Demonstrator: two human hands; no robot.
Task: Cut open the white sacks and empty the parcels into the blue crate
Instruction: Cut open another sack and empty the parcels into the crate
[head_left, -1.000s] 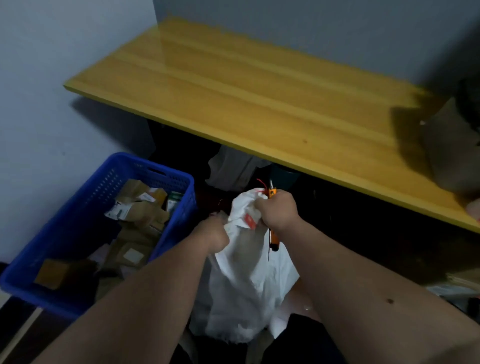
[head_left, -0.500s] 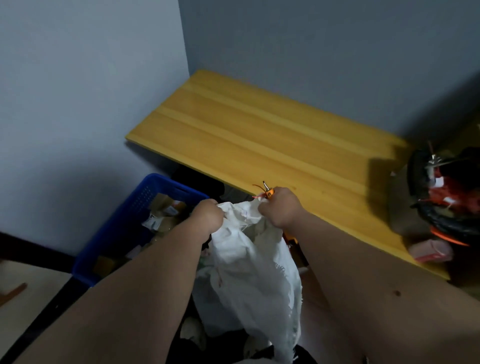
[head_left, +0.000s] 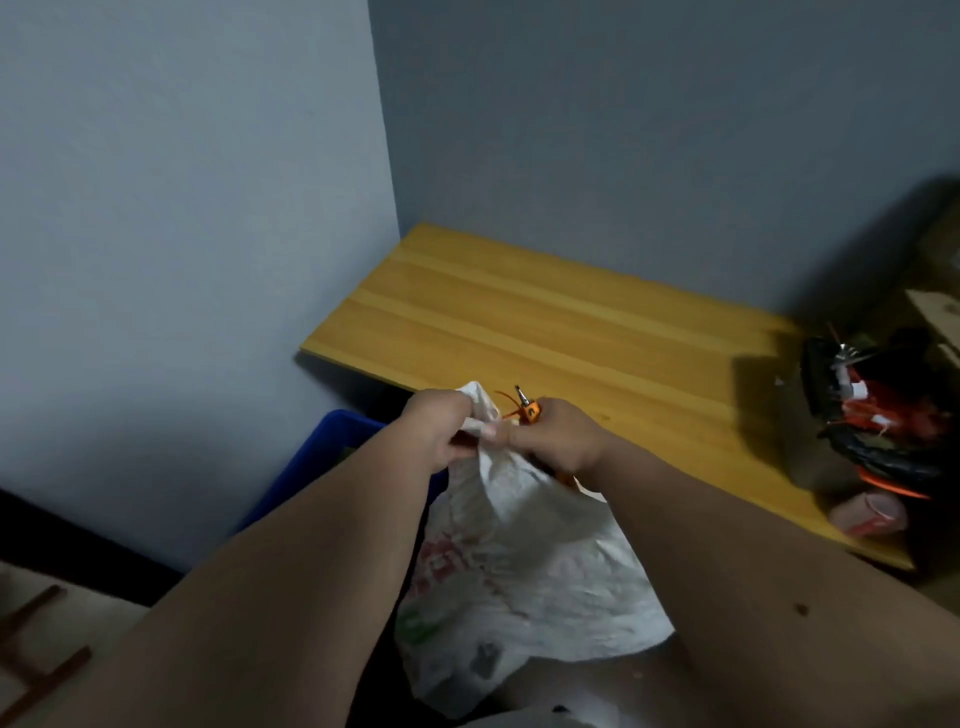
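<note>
A white sack with faint red and green print hangs in front of me, lifted by its top edge. My left hand grips the bunched top of the sack. My right hand holds the sack's edge together with an orange-handled cutter, whose metal tip points up and left. A red tie sticks out between my hands. The blue crate sits low at the left, mostly hidden behind my left forearm; its contents are hidden.
A yellow wooden tabletop runs behind my hands, against the grey wall. At its right end lies a dark pile with red and black items and a pink roll. A brown wooden frame shows at the bottom left.
Both hands have raised the sack's top higher, and my view has swung up and left. The crate's parcels have dropped out of sight behind my left arm.
</note>
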